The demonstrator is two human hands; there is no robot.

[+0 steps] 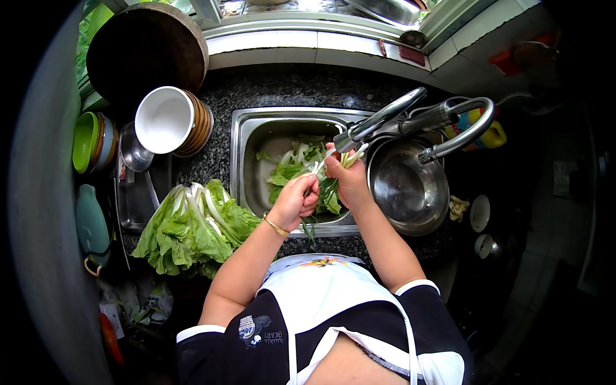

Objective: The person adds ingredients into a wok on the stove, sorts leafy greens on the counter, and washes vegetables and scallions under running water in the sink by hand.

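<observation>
Over the sink [239, 168], my right hand [348, 181] is closed around a bunch of green onions [353, 156], white ends pointing up. My left hand [295, 204], lower and to the left, pinches green onion stalks whose white tips [317, 168] stick out above the fingers. Green ends hang below between the two hands. The faucet head [344, 141] is just above my right hand, and water seems to run from it. Cut leaves [295, 168] lie in the basin beneath my hands. How many stalks each hand has is hidden by the fingers.
A pile of leafy lettuce [192, 231] lies on the counter at left. Behind it stand stacked bowls [165, 120], a ladle [136, 149] and a round dark board [147, 54]. A metal basin [410, 186] fills the right sink, under a second curved spout [486, 122].
</observation>
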